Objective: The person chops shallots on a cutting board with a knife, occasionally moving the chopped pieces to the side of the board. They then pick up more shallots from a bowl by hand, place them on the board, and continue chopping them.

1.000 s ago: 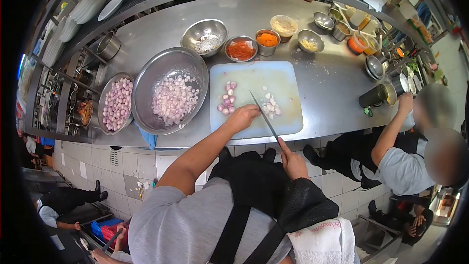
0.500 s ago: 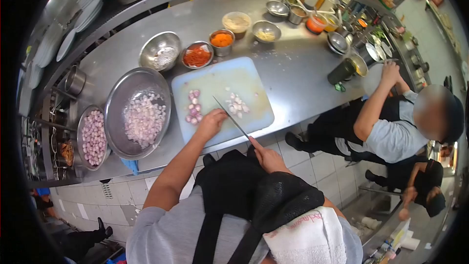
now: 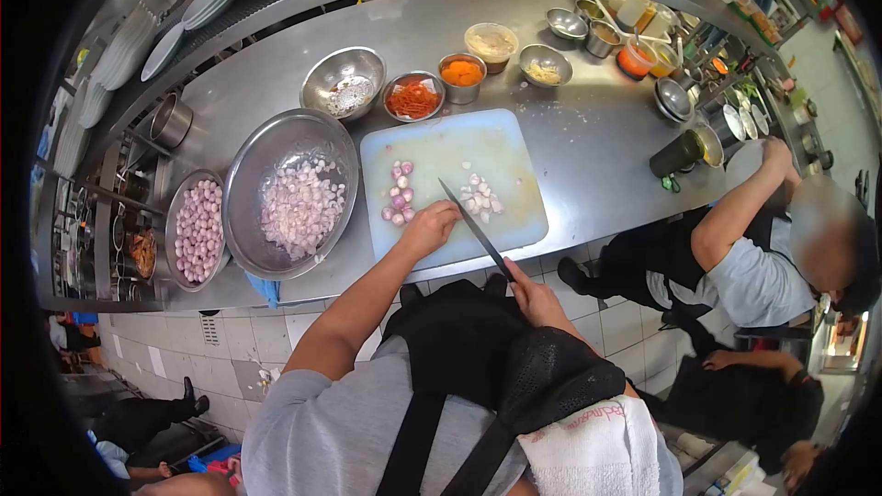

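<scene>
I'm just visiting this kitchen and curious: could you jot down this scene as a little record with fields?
Place: stainless steel counter
Left hand: curled down on the pale rectangular plastic cutting board
Right hand: gripping a long-bladed kitchen knife, blade slanting over the board
On board: small pink peeled shallots; chopped pale pieces
Left of board: large round steel bowl of chopped shallot; smaller steel bowl of whole ones
Nearby: a co-worker in a grey shirt at the counter's right end

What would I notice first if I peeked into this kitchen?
A long knife in the right hand slants over the pale cutting board, its blade beside the left hand. Left of the board sits a big steel bowl of chopped pink shallots.
</scene>
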A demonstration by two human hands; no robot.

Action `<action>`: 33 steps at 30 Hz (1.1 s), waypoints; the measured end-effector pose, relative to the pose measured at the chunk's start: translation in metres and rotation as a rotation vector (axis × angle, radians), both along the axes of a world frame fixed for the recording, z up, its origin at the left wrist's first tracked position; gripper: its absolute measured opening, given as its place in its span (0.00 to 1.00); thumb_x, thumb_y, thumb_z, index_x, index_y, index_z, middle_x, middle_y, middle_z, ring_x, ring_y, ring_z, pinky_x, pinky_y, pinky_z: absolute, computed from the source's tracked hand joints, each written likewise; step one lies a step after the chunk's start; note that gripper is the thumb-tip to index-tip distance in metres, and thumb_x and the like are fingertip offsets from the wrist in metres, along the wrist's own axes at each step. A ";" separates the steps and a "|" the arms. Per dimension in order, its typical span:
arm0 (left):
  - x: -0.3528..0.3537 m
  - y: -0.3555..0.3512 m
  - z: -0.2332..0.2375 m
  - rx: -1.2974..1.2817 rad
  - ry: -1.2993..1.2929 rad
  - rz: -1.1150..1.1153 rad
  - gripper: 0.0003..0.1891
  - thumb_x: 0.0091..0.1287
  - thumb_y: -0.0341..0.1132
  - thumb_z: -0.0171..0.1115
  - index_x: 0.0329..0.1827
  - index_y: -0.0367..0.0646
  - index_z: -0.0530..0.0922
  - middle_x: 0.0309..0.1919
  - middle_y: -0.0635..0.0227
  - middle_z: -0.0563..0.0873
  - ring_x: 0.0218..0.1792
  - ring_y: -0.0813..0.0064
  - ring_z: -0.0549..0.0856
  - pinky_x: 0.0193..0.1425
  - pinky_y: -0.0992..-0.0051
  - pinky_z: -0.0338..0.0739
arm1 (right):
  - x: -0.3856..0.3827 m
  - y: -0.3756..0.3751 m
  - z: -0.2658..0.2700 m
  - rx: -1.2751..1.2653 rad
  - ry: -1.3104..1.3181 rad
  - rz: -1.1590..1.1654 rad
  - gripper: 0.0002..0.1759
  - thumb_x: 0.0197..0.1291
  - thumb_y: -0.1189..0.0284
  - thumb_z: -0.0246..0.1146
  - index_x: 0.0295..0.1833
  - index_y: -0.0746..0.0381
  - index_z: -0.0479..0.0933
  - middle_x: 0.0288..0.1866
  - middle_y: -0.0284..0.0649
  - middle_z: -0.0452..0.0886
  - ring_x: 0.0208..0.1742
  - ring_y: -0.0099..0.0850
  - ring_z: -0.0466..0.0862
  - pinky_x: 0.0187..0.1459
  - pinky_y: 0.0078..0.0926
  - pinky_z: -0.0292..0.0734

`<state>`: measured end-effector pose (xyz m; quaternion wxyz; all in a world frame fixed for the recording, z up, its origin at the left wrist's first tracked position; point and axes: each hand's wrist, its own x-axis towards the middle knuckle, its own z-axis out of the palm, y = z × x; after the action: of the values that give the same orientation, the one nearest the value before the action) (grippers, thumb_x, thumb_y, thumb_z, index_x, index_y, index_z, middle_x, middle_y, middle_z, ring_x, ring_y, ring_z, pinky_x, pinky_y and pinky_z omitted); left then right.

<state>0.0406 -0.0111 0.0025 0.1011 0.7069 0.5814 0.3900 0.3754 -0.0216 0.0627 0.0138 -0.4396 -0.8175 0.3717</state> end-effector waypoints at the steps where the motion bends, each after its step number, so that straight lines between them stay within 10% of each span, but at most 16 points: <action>1: 0.001 -0.003 0.002 -0.007 -0.012 -0.003 0.06 0.66 0.21 0.73 0.43 0.40 0.89 0.51 0.62 0.91 0.49 0.56 0.92 0.54 0.62 0.90 | 0.001 0.003 0.003 -0.040 0.039 -0.041 0.35 0.84 0.64 0.59 0.91 0.33 0.61 0.41 0.61 0.90 0.46 0.64 0.90 0.51 0.61 0.82; 19: 0.014 -0.006 0.018 -0.242 -0.217 0.238 0.16 0.70 0.29 0.77 0.59 0.41 0.87 0.42 0.59 0.92 0.41 0.57 0.93 0.47 0.60 0.88 | 0.007 -0.009 0.001 0.011 0.109 -0.098 0.35 0.84 0.65 0.61 0.91 0.36 0.64 0.39 0.62 0.89 0.45 0.65 0.89 0.48 0.60 0.81; 33: 0.004 0.007 0.011 -0.146 0.027 0.066 0.05 0.70 0.28 0.73 0.47 0.42 0.90 0.45 0.59 0.91 0.46 0.51 0.92 0.51 0.57 0.88 | -0.006 -0.010 0.025 0.059 -0.049 -0.022 0.36 0.84 0.62 0.59 0.91 0.32 0.60 0.41 0.59 0.90 0.45 0.63 0.90 0.50 0.63 0.83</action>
<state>0.0441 -0.0042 0.0131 0.1317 0.6834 0.6324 0.3400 0.3691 -0.0320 0.0876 0.0109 -0.4569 -0.8234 0.3364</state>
